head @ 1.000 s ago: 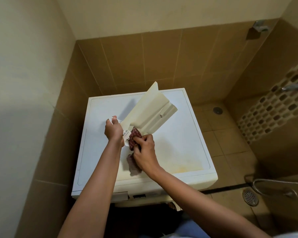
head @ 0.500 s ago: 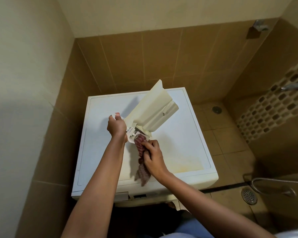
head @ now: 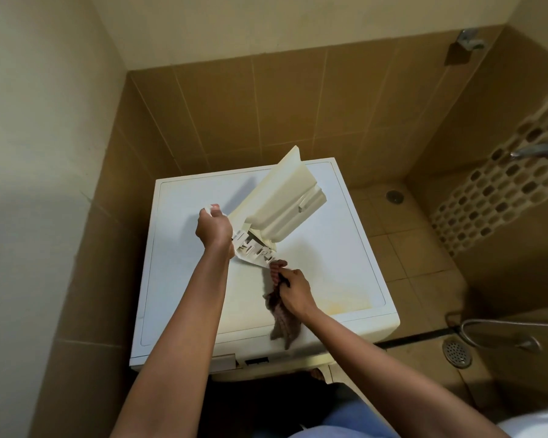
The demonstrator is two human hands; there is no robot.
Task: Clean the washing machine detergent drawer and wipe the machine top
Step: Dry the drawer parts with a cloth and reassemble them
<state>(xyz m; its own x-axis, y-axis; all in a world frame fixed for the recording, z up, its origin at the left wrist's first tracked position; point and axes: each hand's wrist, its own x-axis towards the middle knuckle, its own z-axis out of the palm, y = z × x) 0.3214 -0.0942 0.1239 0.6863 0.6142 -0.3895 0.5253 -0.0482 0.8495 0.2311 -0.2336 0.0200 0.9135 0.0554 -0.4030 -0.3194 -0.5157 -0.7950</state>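
Note:
A cream detergent drawer [head: 282, 200] is held tilted above the white washing machine top [head: 336, 248], its long body pointing up and to the right. My left hand [head: 213, 229] grips the drawer's white front panel at the lower left end. My right hand [head: 293, 290] grips a reddish-brown cloth [head: 280, 317]. The cloth's upper end touches the lower corner of the drawer's front panel, and its tail hangs down over the machine top. A yellowish stain [head: 345, 303] marks the top near the front right.
The machine stands in a corner between a cream wall at the left and brown tiles [head: 266, 105] behind. To the right lies a tiled floor with two drains [head: 456, 354], a metal hose [head: 500, 324] and wall taps [head: 533, 150].
My right hand has drawn the cloth down and to the right, away from the drawer's end, so more cloth hangs over the machine top. The drawer and left hand have barely moved.

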